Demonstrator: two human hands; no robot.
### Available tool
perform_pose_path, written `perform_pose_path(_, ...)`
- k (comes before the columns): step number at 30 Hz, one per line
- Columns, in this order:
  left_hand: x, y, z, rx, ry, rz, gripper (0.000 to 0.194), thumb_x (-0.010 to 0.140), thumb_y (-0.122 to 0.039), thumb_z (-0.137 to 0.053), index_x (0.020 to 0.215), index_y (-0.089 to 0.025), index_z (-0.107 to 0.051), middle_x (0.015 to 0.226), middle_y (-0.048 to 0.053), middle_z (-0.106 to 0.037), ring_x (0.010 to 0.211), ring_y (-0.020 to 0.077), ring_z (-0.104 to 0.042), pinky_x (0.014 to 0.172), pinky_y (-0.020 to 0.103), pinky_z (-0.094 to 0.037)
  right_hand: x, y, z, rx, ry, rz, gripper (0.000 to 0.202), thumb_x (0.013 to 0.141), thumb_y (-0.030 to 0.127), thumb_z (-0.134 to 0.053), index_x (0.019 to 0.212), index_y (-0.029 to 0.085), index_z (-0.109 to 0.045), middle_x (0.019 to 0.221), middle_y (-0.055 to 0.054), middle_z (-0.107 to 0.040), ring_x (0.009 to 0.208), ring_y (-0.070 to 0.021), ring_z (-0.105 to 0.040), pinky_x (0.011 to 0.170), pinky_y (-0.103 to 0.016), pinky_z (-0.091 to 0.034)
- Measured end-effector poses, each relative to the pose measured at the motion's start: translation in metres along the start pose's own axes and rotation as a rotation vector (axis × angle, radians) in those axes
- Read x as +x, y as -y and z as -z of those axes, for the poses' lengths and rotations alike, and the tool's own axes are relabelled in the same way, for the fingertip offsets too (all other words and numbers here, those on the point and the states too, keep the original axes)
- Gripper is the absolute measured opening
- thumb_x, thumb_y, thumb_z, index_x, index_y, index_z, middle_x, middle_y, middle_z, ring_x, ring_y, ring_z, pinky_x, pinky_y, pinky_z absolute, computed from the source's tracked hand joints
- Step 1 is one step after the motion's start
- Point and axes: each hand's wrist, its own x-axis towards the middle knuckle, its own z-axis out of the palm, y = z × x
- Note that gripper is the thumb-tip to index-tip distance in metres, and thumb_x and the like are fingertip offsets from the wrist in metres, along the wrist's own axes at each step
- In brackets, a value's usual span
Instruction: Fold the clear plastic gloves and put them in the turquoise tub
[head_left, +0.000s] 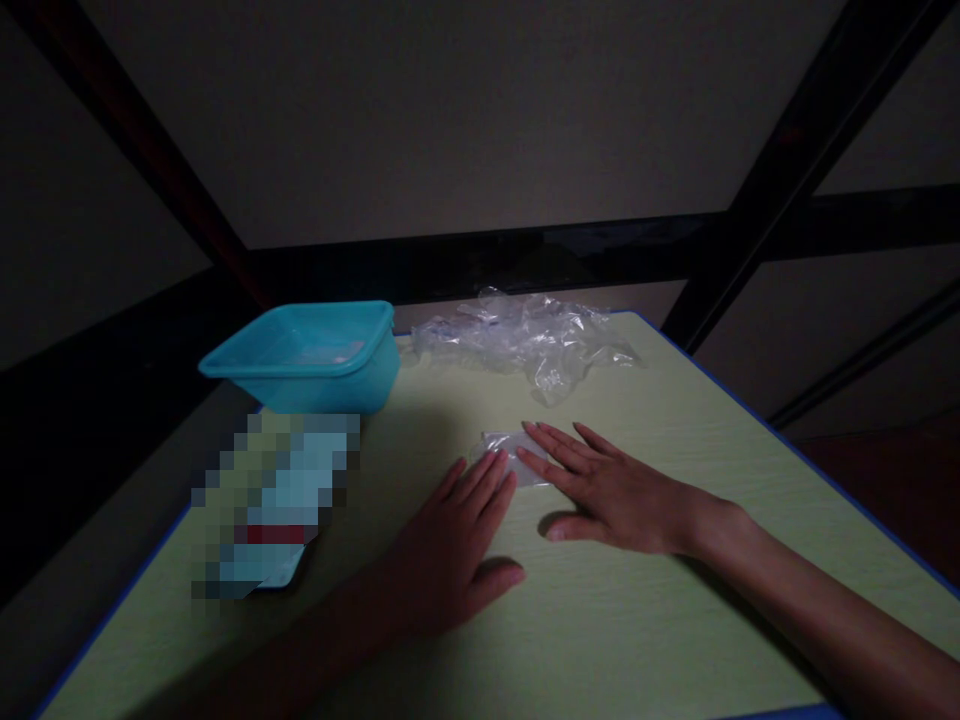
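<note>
A small clear plastic bag (pixel 531 474) lies flat on the light table (pixel 675 620), partly covered by fingers. My left hand (pixel 461 535) rests palm down with its fingertips on the bag's near left part and its thumb stretched out to the right. From the other side, my right hand (pixel 600 485) lies flat with fingertips on the bag's right part, its fingers spread and thumb apart. Neither hand grips anything. Whether the bag holds something cannot be made out.
A turquoise plastic basin (pixel 322 385) stands at the table's back left corner; pale contents show dimly inside. Crumpled clear plastic (pixel 525 340) lies along the back edge. A phone-like flat object (pixel 281 570), mostly pixelated, lies at the left. A wall panel rises behind the table.
</note>
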Motion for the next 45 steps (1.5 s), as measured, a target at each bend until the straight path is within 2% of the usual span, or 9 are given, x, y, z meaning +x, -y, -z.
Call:
perform_pose_path(4,-0.001,0.0,-0.001,-0.015,-0.008,-0.003,0.071,0.085,-0.041,-0.049,0.14,-0.006,-0.02,0.147,0.021,-0.021,0.138,0.0292,-0.012,0.108,0.05,-0.019,-0.001,-0.005,0.001,0.047,0.015,0.023,0.07,0.085,0.059,-0.04,0.142,0.023,-0.022,0.149,-0.017,-0.008,0.136,-0.0333,-0.011,0.105,-0.059,-0.015)
perform_pose_path(10,-0.001,0.002,-0.004,-0.032,-0.153,0.016,0.08,0.082,-0.031,-0.052,0.142,-0.009,-0.004,0.149,0.022,-0.014,0.138,0.0282,-0.006,0.108,0.051,-0.019,-0.002,-0.005,0.002,0.078,0.029,0.053,0.067,0.085,0.058,-0.042,0.142,0.026,-0.023,0.15,-0.015,-0.007,0.136,-0.0343,-0.007,0.105,-0.062,-0.011)
perform_pose_path(19,0.0,0.0,-0.002,-0.004,-0.07,0.09,0.064,0.085,-0.035,-0.048,0.136,-0.004,-0.026,0.145,0.024,-0.025,0.136,0.0301,-0.017,0.107,0.052,-0.022,-0.002,0.001,0.004,0.073,0.05,0.066,0.066,0.085,0.057,-0.043,0.142,0.028,-0.023,0.15,-0.013,-0.008,0.136,-0.0375,-0.006,0.103,-0.065,-0.012)
perform_pose_path(22,-0.001,0.0,-0.002,0.008,-0.075,0.093,0.063,0.085,-0.036,-0.048,0.136,-0.005,-0.027,0.145,0.024,-0.024,0.136,0.0304,-0.017,0.106,0.052,-0.023,-0.002,0.002,0.007,0.024,0.063,0.057,0.068,0.084,0.057,-0.044,0.142,0.026,-0.024,0.149,-0.015,-0.012,0.135,-0.0379,-0.01,0.103,-0.064,-0.016)
perform_pose_path(26,-0.001,0.001,-0.004,0.015,-0.083,0.081,0.062,0.086,-0.036,-0.046,0.137,-0.005,-0.027,0.145,0.023,-0.025,0.137,0.0296,-0.015,0.107,0.052,-0.023,0.001,0.003,0.013,-0.095,-0.112,0.141,0.066,0.082,0.057,-0.05,0.132,0.014,-0.044,0.142,-0.017,-0.035,0.133,-0.0333,-0.025,0.105,-0.053,-0.025)
perform_pose_path(28,-0.001,0.001,-0.005,0.026,-0.082,0.078,0.062,0.087,-0.035,-0.045,0.136,-0.004,-0.027,0.145,0.023,-0.025,0.137,0.0296,-0.015,0.107,0.052,-0.022,0.002,0.004,0.016,-0.162,-0.221,0.219,0.049,0.084,0.049,-0.052,0.116,0.012,-0.058,0.13,-0.014,-0.051,0.126,-0.029,-0.037,0.102,-0.045,-0.032)
perform_pose_path(31,-0.001,0.0,-0.006,0.036,-0.077,0.077,0.061,0.086,-0.034,-0.046,0.136,-0.003,-0.027,0.145,0.024,-0.024,0.137,0.0298,-0.016,0.107,0.052,-0.023,0.005,0.007,0.015,-0.25,-0.333,0.304,0.022,0.088,0.031,-0.052,0.088,0.014,-0.066,0.099,-0.008,-0.067,0.098,-0.0222,-0.056,0.084,-0.036,-0.043)
perform_pose_path(35,0.0,-0.001,-0.005,0.012,-0.097,0.074,0.061,0.086,-0.033,-0.047,0.136,-0.005,-0.027,0.145,0.023,-0.026,0.137,0.029,-0.017,0.107,0.052,-0.023,0.008,0.012,0.01,-0.353,-0.392,0.355,0.022,0.09,0.02,-0.048,0.072,0.016,-0.061,0.075,-0.003,-0.064,0.071,-0.0163,-0.053,0.065,-0.031,-0.039)
perform_pose_path(45,0.002,-0.001,-0.003,0.002,-0.085,0.099,0.06,0.084,-0.032,-0.049,0.134,-0.004,-0.031,0.144,0.024,-0.027,0.136,0.0295,-0.02,0.107,0.051,-0.024,0.011,0.011,0.005,-0.41,-0.497,0.355,0.029,0.092,0.016,-0.04,0.07,0.016,-0.059,0.071,-0.003,-0.061,0.068,-0.0166,-0.051,0.061,-0.029,-0.037)
